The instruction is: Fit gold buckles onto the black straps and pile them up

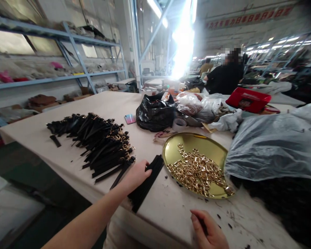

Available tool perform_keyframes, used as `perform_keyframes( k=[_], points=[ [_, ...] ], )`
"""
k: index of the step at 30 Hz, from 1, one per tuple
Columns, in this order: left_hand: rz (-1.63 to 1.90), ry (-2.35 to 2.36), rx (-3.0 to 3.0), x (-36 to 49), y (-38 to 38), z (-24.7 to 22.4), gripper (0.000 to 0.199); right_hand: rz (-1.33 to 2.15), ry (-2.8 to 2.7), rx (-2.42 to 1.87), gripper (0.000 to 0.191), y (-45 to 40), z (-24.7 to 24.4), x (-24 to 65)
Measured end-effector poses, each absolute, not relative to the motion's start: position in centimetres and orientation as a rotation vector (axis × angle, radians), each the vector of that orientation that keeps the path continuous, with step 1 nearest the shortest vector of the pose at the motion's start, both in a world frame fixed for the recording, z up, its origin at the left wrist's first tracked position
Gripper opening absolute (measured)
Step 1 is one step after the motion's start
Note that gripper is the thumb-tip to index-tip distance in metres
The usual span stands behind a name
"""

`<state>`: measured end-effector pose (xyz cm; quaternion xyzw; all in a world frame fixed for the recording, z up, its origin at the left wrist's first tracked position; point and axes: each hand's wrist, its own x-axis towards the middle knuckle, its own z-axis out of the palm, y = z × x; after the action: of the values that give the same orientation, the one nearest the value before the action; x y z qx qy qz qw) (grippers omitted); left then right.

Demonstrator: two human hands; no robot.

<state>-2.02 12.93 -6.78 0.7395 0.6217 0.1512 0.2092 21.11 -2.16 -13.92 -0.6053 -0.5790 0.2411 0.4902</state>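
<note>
My left hand [137,175] reaches over a stack of black straps [149,181] at the table's front edge, its fingertips closed at the top strap. Left of it lies a large pile of black straps with gold buckles [103,141]. A round gold tray [212,147] holds many loose gold buckles [197,171], to the right of the stack. My right hand [208,230] is below the tray over the table, its fingers curled towards the thumb. Whether anything small is between them cannot be made out.
Behind the tray are a black plastic bag [154,112], clear bags [194,105], a tape roll [179,123] and a red box [247,100]. A phone [130,119] lies beyond the pile. A large translucent bag [277,145] fills the right side. Shelves stand left; people are behind.
</note>
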Motion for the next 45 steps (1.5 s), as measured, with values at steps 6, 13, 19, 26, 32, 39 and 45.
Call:
perform_keyframes(
  k=[6,13,19,26,32,39,45],
  points=[
    [0.567,1.568,2.024,-0.5,9.8,-3.1,0.028,0.631,-1.436,-1.481,0.020,-2.0,-12.8,21.1],
    [0.668,0.944,1.008,4.7,3.4,-1.2,0.021,1.142,-1.204,-1.293,0.053,-5.2,-8.6,19.9],
    [0.768,0.979,0.941,6.0,2.3,-3.3,0.018,1.410,-0.955,-1.345,0.043,-9.1,-6.7,20.2],
    [0.608,1.030,0.841,5.2,1.2,-4.5,0.025,1.232,-0.705,-1.497,0.037,-9.4,-8.7,22.1],
    [0.221,0.773,0.969,4.2,0.7,-4.3,0.019,1.094,-0.715,-1.573,0.034,-8.8,-8.9,24.1],
    [0.029,0.691,0.701,7.7,1.2,-5.0,0.025,1.047,-1.104,-1.680,0.034,-6.3,-7.8,24.2],
    [0.248,0.774,0.359,9.0,3.0,-4.3,0.043,0.423,-1.156,-2.090,0.036,-4.5,-9.0,31.6]
  ],
)
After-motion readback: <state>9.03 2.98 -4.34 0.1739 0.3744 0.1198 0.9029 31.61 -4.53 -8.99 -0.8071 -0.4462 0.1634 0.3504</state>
